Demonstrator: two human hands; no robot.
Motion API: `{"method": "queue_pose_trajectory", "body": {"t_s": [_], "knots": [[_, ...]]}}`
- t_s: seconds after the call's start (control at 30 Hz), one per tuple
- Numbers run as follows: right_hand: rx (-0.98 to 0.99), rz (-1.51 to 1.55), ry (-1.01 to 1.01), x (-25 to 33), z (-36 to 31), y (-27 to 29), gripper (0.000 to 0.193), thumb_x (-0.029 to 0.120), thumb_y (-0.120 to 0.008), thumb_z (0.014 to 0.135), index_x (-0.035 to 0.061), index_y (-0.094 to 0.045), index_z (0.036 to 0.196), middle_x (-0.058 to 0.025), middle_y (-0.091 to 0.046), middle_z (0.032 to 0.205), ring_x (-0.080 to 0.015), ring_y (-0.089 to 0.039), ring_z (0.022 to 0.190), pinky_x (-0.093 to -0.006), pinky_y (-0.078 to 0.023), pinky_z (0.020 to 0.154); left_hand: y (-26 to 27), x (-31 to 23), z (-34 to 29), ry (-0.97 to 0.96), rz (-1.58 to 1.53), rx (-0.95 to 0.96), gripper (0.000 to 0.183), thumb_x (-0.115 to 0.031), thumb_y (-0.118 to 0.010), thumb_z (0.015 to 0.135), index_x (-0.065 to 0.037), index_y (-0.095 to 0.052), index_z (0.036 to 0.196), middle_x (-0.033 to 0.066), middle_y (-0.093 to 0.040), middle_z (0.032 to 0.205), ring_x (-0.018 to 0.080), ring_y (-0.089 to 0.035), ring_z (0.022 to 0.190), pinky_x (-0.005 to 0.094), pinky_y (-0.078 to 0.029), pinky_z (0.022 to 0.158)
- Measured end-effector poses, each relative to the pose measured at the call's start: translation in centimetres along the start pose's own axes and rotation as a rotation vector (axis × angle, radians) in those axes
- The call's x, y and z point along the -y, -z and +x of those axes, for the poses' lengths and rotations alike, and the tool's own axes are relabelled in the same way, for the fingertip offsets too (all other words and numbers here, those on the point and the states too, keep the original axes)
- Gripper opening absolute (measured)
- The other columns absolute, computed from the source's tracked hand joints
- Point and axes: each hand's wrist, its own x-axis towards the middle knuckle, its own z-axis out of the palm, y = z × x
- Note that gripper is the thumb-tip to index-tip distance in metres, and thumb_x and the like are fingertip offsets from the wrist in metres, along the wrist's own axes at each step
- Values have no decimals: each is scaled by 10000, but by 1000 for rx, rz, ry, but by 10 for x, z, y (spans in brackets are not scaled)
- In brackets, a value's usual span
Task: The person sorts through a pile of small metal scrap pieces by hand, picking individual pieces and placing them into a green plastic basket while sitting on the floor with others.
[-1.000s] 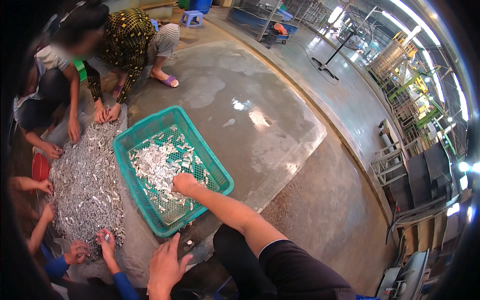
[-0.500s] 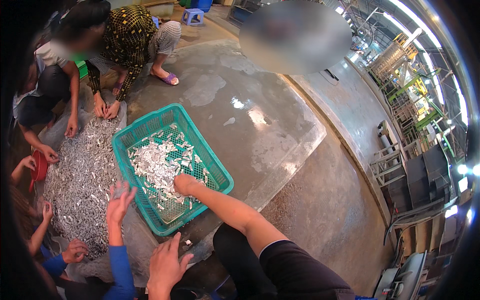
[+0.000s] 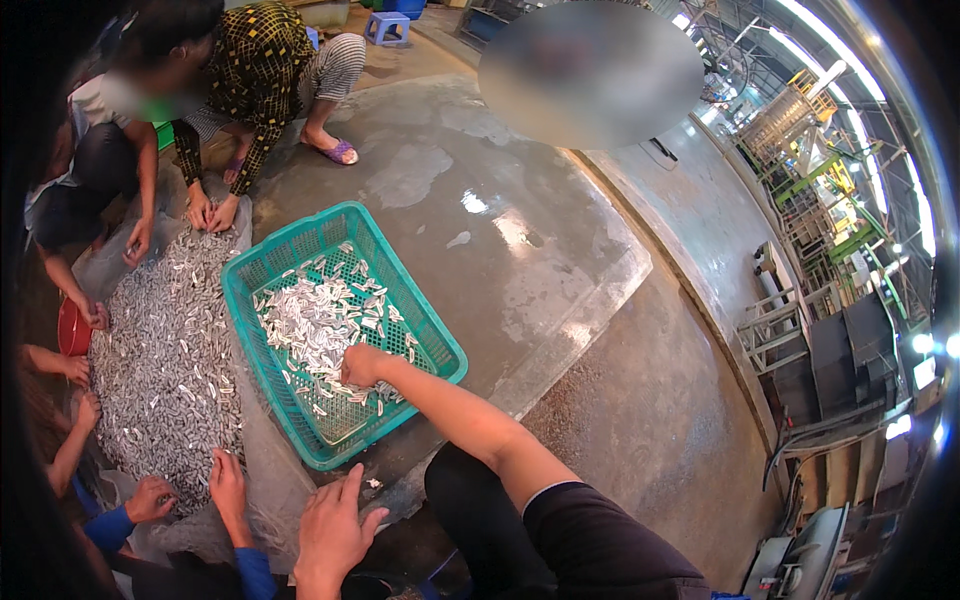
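1 teal-green rectangular perforated plastic basket (image 3: 405,285) | small, slim, whitish pieces (image 3: 300,320) heaped inside, uncountable | 2 hands: right hand (image 3: 366,366) at pieces, grip hidden, can't tell; left hand (image 3: 335,525) spread, near basket

Through my remote feed I see a grey concrete floor (image 3: 560,225), damp and shiny in patches, crossed by a low ledge (image 3: 712,322). A small blue stool (image 3: 387,28) stands at the back. On the right I make out green-framed machinery (image 3: 857,238) and dark panels (image 3: 855,340) beneath bright strip lights (image 3: 838,46).
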Motion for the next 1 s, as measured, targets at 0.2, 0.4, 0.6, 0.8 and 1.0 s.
{"method": "queue_pose_trajectory", "body": {"t_s": [0.2, 0.4, 0.6, 0.8, 1.0], "knots": [[-696, -342, 167, -27, 33, -8, 314, 50, -515, 836, 48, -612, 1135, -200, -615, 1137, -340, -658, 915, -445, -543, 773, 4, 22, -8, -41, -57, -128, 633, -319, -683, 828, -43, -444, 1345, 200, -603, 1140, 379, -570, 1050, 435, -447, 920], [-654, -113, 327, 54, -6, 24, 306, 88, -629, 817, 62, -623, 1122, -129, -637, 1094, -313, -591, 1040, -409, -470, 913, -15, 24, 6, -28, 77, -79, 646, -319, -690, 810, -21, -438, 1325, 157, -612, 1059, 319, -582, 1014, 410, -440, 902], [-507, -53, 701, 171, 16, -7, 305, 171, -628, 854, 78, -595, 1143, -138, -627, 1086, -336, -584, 1015, -424, -467, 886, -3, 30, -40, -3, 32, -160, 641, -315, -683, 814, -3, -434, 1316, 167, -580, 1088, 301, -565, 1016, 408, -420, 900], [-188, -109, 628, 198, 110, -59, 716, 317, -742, 755, 95, -424, 1356, -233, -485, 1317, -384, -467, 1228, -437, -414, 1006, 20, 32, -45, 8, -15, -255, 653, -308, -659, 835, 1, -399, 1348, 194, -559, 1153, 327, -544, 1074, 443, -402, 953], [-150, -302, 364, 237, 180, -85, 1342, 650, -818, 478, 131, -134, 1509, -309, -130, 1516, -464, -123, 1413, -519, -274, 1107, 28, 40, -50, 115, -10, -254, 643, -297, -632, 852, 11, -383, 1360, 213, -545, 1169, 341, -530, 1094, 474, -402, 977]]}}
